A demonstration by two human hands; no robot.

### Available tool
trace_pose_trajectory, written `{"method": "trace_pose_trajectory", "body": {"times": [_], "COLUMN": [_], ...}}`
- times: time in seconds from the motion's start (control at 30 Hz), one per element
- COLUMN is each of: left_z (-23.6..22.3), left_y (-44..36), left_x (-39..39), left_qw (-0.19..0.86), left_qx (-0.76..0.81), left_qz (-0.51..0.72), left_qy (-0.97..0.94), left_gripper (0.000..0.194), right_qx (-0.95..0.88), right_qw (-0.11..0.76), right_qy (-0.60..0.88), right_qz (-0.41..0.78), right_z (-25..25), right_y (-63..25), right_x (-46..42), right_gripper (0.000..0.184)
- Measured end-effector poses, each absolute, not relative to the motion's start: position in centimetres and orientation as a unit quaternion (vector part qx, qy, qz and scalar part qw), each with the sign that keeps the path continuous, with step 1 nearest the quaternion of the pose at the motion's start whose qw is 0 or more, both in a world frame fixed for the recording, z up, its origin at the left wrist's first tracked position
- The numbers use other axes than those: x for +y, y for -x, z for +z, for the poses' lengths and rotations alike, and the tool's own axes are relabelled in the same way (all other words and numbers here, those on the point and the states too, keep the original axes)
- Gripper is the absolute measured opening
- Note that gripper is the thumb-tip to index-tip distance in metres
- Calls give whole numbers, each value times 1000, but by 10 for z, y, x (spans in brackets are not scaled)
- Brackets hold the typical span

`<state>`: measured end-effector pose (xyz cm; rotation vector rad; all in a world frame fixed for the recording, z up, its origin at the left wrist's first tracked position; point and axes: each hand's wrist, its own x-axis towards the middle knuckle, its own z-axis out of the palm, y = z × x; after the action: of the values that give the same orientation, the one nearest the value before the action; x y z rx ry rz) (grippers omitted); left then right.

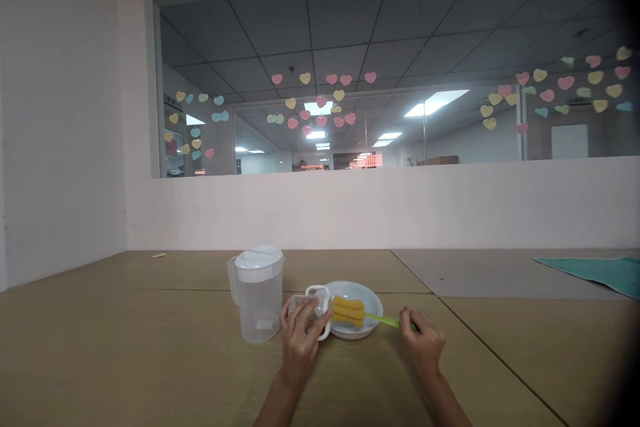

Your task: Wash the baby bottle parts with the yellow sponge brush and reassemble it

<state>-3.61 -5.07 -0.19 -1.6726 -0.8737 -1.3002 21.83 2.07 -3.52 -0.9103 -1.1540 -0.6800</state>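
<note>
My left hand (301, 340) is closed around a small clear cup with white handles (325, 330), tipped on its side with its mouth toward the right. In my right hand (423, 340) is the green handle of a bottle brush (349, 311) with a yellow sponge head. That sponge head is close to the cup's mouth, above a white bowl (374, 300) on the table. Just left of my left hand stands a translucent lidded pitcher (260, 300), upright. My fingers hide much of the cup's body.
The brown table (150, 360) reaches back to a white wall with a window. A teal cloth (600, 272) lies at the far right. A small flat piece (159, 255) rests near the back left edge. Seams run between the table panels.
</note>
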Motion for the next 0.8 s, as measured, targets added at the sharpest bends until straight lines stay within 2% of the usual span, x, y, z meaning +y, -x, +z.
{"method": "trace_pose_trajectory", "body": {"times": [0.33,0.63,0.8], "left_z": [-4,-11,-18], "left_y": [29,16,6], "left_x": [-49,-48,-44], "left_qw": [407,423,430], "left_qx": [-340,-280,-269], "left_qz": [-535,-498,-476], "left_qy": [658,704,718], "left_gripper": [42,35,39], "right_qx": [-521,-582,-604], "right_qw": [679,667,661], "right_qy": [366,308,300], "right_qz": [-366,-349,-329], "right_z": [-30,-29,-33], "right_y": [-217,-205,-198], "right_x": [15,9,11], "right_gripper": [37,37,36]}}
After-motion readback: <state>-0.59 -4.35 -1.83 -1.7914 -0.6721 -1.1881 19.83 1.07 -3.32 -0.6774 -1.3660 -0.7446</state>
